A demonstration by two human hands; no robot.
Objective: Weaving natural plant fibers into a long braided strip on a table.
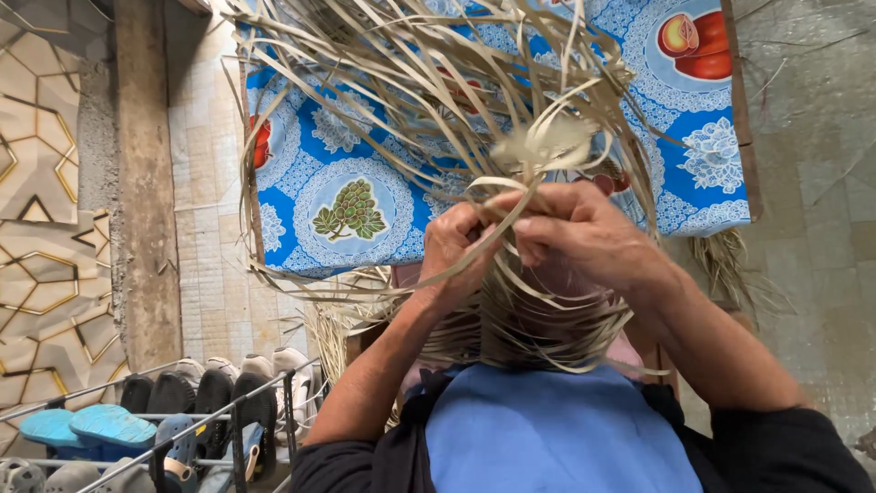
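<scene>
Left hand (453, 248) and right hand (568, 230), each grip closed on pale straw strips (429, 100); tablecloth edge (310, 265) just beyond.

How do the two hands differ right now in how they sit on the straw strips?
The left hand sits lower, fist curled around strips; the right hand sits higher, its fingers pinching one strip of the straw strips. The left shows knuckles, the right its back. Both are bare and meet at the bundle.

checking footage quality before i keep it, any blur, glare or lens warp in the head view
Head view: soft, even daylight, no glare or hard shadows; the pale strip tuft above the right hand is smeared by blur; the left hand and blue patterned cloth read sharp; the wooden post leans from wide-angle warp.
</scene>
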